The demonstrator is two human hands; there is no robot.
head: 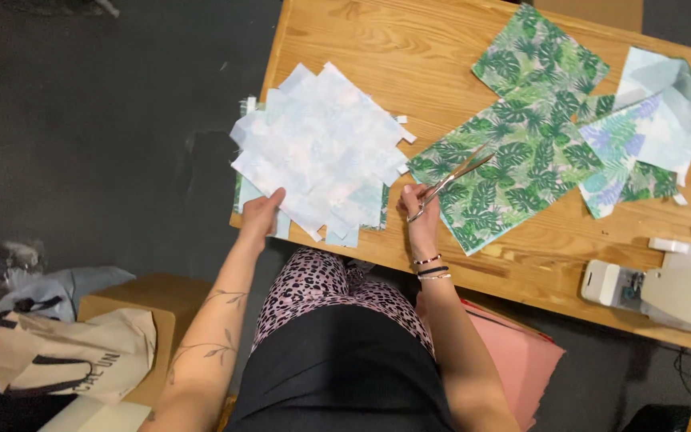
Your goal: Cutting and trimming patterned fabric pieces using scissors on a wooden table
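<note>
Nearby, leaf-print fabric (521, 152), sewing machine (665, 292), left hand (261, 214) gripping pale squares (321, 148), right hand (421, 212) clasping scissors (451, 182)

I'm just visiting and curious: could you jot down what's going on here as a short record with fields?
Left hand: the left hand grips the edge of a stack of pale fabric squares
Right hand: the right hand holds scissors, blades almost closed
Surface: wooden table
Nearby: leaf-print fabric pieces to the right of the scissors; white sewing machine at the table's right edge
Floor: tote bag
</note>
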